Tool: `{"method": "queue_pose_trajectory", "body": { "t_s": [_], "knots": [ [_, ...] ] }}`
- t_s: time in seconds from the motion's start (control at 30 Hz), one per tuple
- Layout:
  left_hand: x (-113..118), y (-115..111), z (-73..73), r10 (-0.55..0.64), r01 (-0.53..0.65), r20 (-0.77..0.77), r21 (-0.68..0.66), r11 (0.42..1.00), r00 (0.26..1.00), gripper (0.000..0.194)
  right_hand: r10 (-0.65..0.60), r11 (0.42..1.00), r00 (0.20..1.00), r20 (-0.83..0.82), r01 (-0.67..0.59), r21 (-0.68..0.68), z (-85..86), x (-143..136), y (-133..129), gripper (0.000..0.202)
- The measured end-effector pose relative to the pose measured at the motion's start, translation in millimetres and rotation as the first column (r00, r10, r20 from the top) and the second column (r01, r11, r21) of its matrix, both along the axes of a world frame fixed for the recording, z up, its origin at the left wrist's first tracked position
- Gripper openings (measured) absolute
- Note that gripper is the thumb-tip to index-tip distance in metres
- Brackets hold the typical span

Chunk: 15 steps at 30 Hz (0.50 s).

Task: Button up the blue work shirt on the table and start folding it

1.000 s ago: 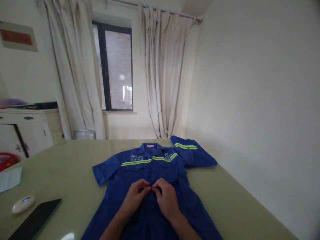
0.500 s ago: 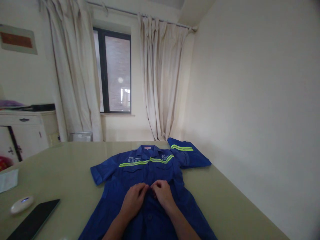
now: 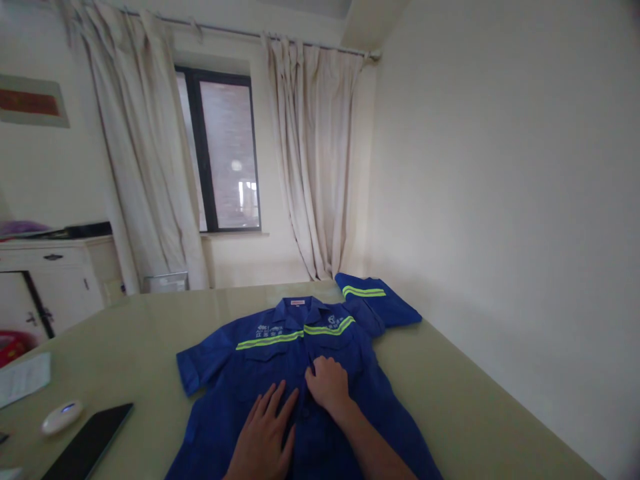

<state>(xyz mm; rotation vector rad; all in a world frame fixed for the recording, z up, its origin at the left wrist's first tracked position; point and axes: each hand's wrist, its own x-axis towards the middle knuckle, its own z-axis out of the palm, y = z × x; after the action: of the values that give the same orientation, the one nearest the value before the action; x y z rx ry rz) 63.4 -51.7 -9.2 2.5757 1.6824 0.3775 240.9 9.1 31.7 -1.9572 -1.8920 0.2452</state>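
Observation:
A blue short-sleeved work shirt (image 3: 215,413) lies face up on the table, its collar pointing away from me. A yellow-green reflective stripe crosses the chest, with white print above it. My left hand (image 3: 265,427) rests flat on the shirt's front, left of the button placket, fingers spread. Higher up at the placket, my right hand (image 3: 329,385) is closed with thumb and fingers pinching the shirt's front edge. Its fingertips partly hide the spot they grip.
A folded blue garment (image 3: 395,308) with a similar stripe lies by the right sleeve, near the wall. On the left of the table (image 3: 150,353) are a black tablet-like slab (image 3: 90,440), a white oval device (image 3: 62,418) and a pale sheet (image 3: 25,379).
My left hand has come away from the placket, moved down and left, and opened flat on the shirt. My right hand stays at the placket, closed. The view has shifted slightly.

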Motion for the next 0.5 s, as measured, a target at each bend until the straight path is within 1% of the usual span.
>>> {"method": "queue_pose_trajectory", "body": {
  "t_s": [0.07, 0.13, 0.2, 0.23, 0.3, 0.37, 0.4, 0.43, 0.5],
  "knots": [
    [-2.1, 6.1, 18.1, 0.058, -0.058, 0.0, -0.005, 0.998, 0.998, 0.051, 0.009, 1.0, 0.998, -0.054, -0.009, -0.005, -7.7, 5.4, 0.4, 0.027],
    [2.6, 21.4, 36.2, 0.138, -0.138, -0.038, -0.003, 0.99, 0.99, 0.049, 0.019, 1.0, 0.984, -0.179, -0.017, 0.011, -13.0, 10.7, 2.4, 0.025],
    [11.7, 40.8, 47.1, 0.177, -0.177, -0.072, -0.001, 0.984, 0.982, 0.042, 0.02, 0.998, 0.94, -0.339, 0.002, 0.065, -16.8, 14.6, 6.2, 0.016],
    [16.6, 50.1, 48.6, 0.165, -0.166, -0.064, -0.005, 0.986, 0.984, 0.037, 0.032, 0.994, 0.906, -0.422, 0.015, 0.106, -18.6, 15.8, 8.4, 0.011],
    [24.5, 64.6, 44.1, 0.1, -0.1, 0.022, -0.008, 0.995, 0.995, 0.027, 0.068, 0.982, 0.815, -0.575, 0.047, 0.183, -22.0, 16.9, 11.9, 0.003],
    [28.1, 72.1, 33.8, 0.034, -0.035, 0.151, 0.002, 0.999, 0.988, 0.021, 0.107, 0.971, 0.728, -0.678, 0.069, 0.228, -23.7, 16.7, 12.4, 0.006],
    [28.2, 73.4, 28.6, 0.016, -0.018, 0.212, 0.011, 1.0, 0.977, 0.019, 0.122, 0.969, 0.702, -0.702, 0.071, 0.239, -23.4, 16.4, 11.2, 0.008],
    [27.6, 73.5, 24.1, 0.007, -0.013, 0.264, 0.022, 1.0, 0.964, 0.018, 0.135, 0.966, 0.694, -0.707, 0.065, 0.249, -22.2, 15.8, 9.0, 0.01],
    [25.7, 71.4, 19.1, -0.003, -0.013, 0.344, 0.044, 0.999, 0.939, 0.016, 0.176, 0.958, 0.731, -0.659, 0.026, 0.284, -17.9, 14.3, 3.0, 0.015]
  ]
}}
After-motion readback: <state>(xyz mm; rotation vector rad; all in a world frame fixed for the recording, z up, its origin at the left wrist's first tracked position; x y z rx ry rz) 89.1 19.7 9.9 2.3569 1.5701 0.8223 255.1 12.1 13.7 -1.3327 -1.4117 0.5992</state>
